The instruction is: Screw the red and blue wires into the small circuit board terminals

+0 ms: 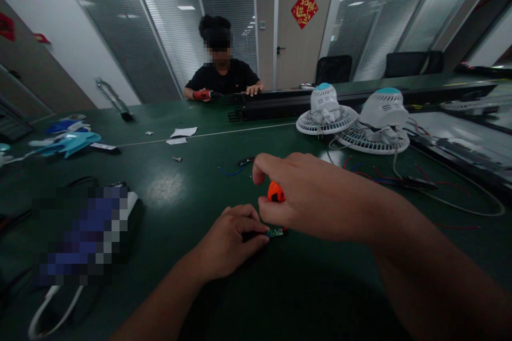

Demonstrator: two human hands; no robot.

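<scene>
My left hand (236,237) rests low over the green table, thumb and fingers pinching the near end of a small green circuit board (276,232). A bit of red wire shows at the board's right end. Above and to the right of the board, my right hand (302,192) is curled round an orange-and-black tool handle (276,192). Most of that tool is hidden in the palm, so its kind does not show. Just beyond my hands lies a small dark part (246,161) with a blue wire.
Two white fan heads (326,112) with round grilles stand at the right, near loose wires (376,176). A pixelated device (86,234) lies at the left. Across the table a person (222,72) holds a red tool beside long black rails (264,111). Paper scraps (184,132) lie mid-table.
</scene>
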